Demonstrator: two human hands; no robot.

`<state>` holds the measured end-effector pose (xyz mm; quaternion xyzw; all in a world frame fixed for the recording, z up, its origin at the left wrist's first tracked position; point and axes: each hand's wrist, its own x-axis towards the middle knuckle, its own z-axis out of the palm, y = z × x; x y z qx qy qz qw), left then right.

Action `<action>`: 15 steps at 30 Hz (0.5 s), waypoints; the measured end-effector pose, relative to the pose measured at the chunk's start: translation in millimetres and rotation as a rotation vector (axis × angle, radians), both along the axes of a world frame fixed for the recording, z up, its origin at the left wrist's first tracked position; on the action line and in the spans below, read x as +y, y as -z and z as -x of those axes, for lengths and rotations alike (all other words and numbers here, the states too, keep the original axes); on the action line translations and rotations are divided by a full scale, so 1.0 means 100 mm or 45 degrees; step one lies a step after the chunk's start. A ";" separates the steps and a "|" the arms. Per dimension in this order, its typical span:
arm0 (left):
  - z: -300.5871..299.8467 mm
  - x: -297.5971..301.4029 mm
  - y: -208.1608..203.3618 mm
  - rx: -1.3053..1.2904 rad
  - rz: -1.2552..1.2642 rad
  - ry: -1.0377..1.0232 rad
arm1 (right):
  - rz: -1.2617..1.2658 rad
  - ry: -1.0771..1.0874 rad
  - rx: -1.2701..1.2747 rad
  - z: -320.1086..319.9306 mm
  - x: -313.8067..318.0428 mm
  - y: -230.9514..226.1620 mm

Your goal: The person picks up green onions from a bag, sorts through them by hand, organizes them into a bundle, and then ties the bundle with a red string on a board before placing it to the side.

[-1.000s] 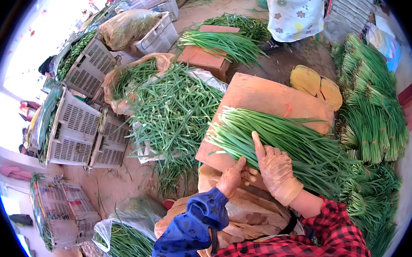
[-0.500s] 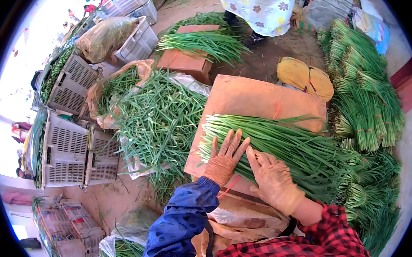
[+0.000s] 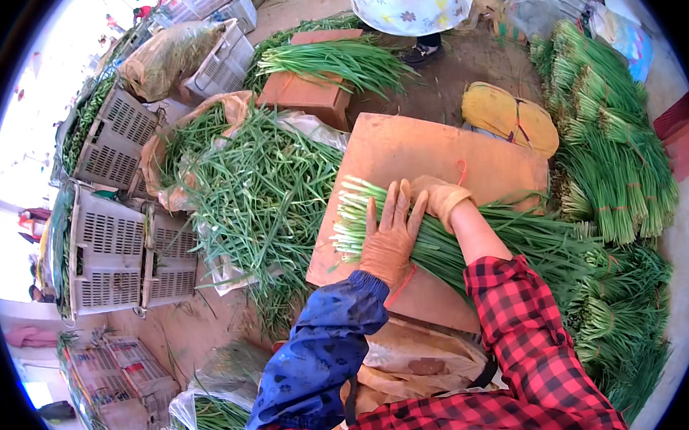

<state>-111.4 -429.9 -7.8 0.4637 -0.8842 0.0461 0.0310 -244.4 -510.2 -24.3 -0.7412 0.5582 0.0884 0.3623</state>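
A bunch of garlic chives lies across a flat orange-brown board, pale stem ends to the left, green leaves trailing right. My left hand, in a tan glove, presses on the bunch near the stems with its fingers spread. Reaching over the bunch, my gloved right hand curls round its far side; its fingertips are partly hidden by the left fingers. A red tie shows at the near side of the bunch, and a thin red loop sticks out beyond the far side.
Loose chives heap in an open bag left of the board. Tied bundles pile up on the right. Plastic crates stand at far left. A yellow wrapped bundle and a person in a flowered apron are beyond.
My right hand has moved from the near side over to the far side of the chives, its forearm now crossing them. My left hand has shifted slightly right, and the bunch looks narrower.
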 end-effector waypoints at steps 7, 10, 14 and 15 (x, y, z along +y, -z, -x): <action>0.01 -0.04 -0.02 0.031 -0.266 0.049 | 0.060 0.781 -0.746 0.13 0.20 0.21; 0.11 -0.04 -0.02 0.019 -0.243 0.063 | 0.765 1.295 -0.505 0.41 0.23 0.32; 0.08 -0.06 0.09 0.062 -0.136 0.069 | 0.966 1.282 0.136 0.60 0.26 0.22; 0.06 -0.06 0.10 0.061 -0.130 0.058 | 0.648 1.249 0.248 0.59 0.26 0.19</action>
